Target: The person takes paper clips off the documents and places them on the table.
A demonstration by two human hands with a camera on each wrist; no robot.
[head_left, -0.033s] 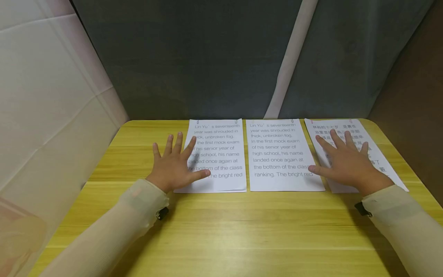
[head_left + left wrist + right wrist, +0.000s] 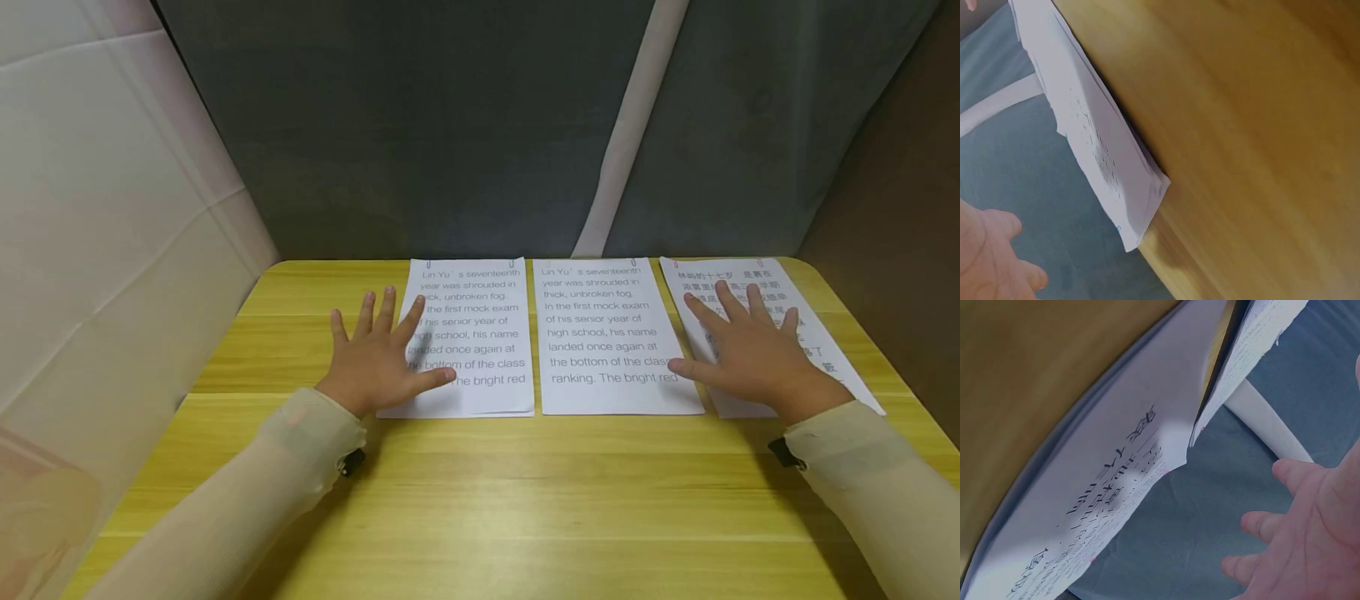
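My left hand [image 2: 375, 358] lies flat, fingers spread, on the left white printed paper sheet [image 2: 480, 333], pinning it to the yellow wooden worktop [image 2: 480, 500]. My right hand [image 2: 750, 354], equally splayed, presses the right sheet of Chinese text [image 2: 817, 333]. The middle English-text sheet [image 2: 611, 342] lies between my hands, with my right thumb at its edge.

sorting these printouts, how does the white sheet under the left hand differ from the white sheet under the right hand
The left white sheet carries English print; the right white sheet carries Chinese characters. The left sheet lies square to the yellow wooden table; the right one is skewed. The left hand rests across the left sheet's edge; the right hand rests mostly on its sheet. Both lie flat.
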